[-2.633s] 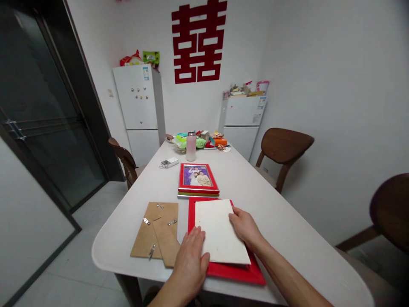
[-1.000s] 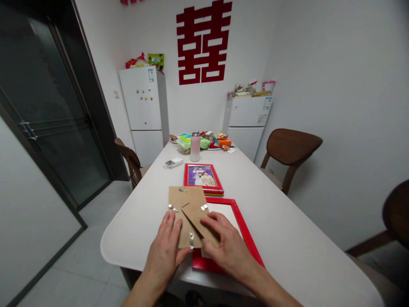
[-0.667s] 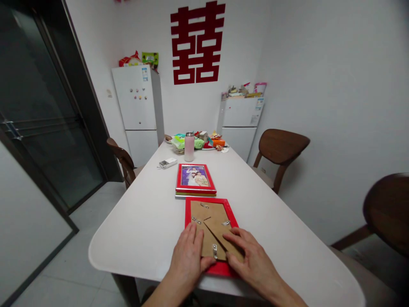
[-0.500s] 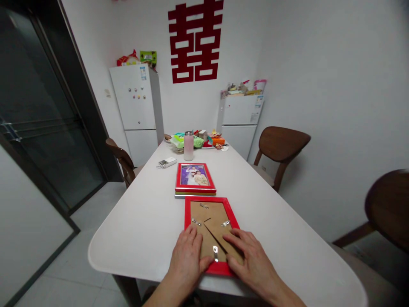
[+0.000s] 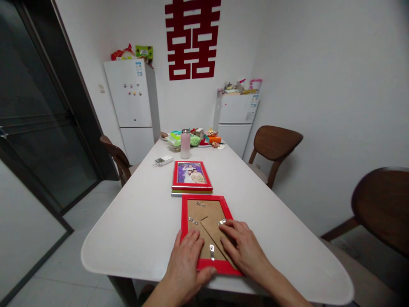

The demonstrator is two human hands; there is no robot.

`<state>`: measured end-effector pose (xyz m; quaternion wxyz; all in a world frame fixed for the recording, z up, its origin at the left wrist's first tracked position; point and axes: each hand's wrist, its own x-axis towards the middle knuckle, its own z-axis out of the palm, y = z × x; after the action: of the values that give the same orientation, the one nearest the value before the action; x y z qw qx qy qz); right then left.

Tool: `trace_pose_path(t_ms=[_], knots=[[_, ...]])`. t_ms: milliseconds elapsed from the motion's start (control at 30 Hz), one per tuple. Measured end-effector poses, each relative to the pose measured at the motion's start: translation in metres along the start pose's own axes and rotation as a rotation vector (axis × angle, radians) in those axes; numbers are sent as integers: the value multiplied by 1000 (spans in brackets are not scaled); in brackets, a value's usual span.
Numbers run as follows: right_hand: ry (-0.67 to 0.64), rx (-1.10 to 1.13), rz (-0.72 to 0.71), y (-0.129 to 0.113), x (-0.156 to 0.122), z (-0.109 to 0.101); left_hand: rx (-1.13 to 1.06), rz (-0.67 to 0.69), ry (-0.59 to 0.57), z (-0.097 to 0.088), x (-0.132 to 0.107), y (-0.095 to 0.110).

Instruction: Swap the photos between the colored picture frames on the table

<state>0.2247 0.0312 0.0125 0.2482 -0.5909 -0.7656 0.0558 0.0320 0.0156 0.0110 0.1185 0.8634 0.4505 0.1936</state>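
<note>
A red picture frame (image 5: 186, 204) lies face down near the front edge of the table. Its brown backing board (image 5: 209, 209) shows, with a diagonal stand flap and several metal turn clips. My left hand (image 5: 188, 258) rests with fingers stretched over the frame's left edge and lower left backing, thumb at the bottom rail. The fingers of my right hand (image 5: 244, 245) are bent but apart on the right of the backing, fingertips touching the right metal clip (image 5: 221, 221). Just beyond lies a stack of frames, with a red-framed photo (image 5: 192, 173) on top.
A pink bottle (image 5: 185, 145) stands behind the stack, beside a small white device (image 5: 164, 160). Packets and other items (image 5: 191, 140) crowd the table's far end. Brown chairs stand left (image 5: 116, 153) and right (image 5: 277, 143), with another closer on the right (image 5: 383, 204).
My right hand has moved up along the backing from the lower stand flap to the right clip. My left hand stays on the frame. The view has shifted slightly.
</note>
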Motion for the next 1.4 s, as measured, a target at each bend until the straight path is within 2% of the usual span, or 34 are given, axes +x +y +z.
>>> trace_pose_path(t_ms=[133, 233, 300, 533, 633, 767, 833, 1033, 1200, 1400], knots=[[6, -112, 52, 6, 17, 3, -20, 5, -5, 0, -2, 0], [4, -139, 41, 8, 21, 3, -5, -15, -27, -2, 0, 2], [6, -123, 26, 8, 21, 3, 5, -22, -44, -2, 1, 2], [18, -105, 11, 8, 14, 1, -21, 8, 42, 4, -1, -2], [35, -90, -57, 0, 6, 1, -15, 13, 28, 5, -1, -3], [-57, 5, -213, -14, -5, 1, -3, -4, 0, 5, -1, -2], [-118, 43, -247, -18, -7, 0, -1, -8, -12, 4, -1, -2], [-219, 102, -229, -22, 1, -3, 8, -14, -56, 1, 0, 0], [-197, 109, -167, -26, 5, 0, -22, -22, -49, 0, 1, 0], [-250, 113, -279, -21, 2, -5, -51, -49, -52, -2, 2, 0]])
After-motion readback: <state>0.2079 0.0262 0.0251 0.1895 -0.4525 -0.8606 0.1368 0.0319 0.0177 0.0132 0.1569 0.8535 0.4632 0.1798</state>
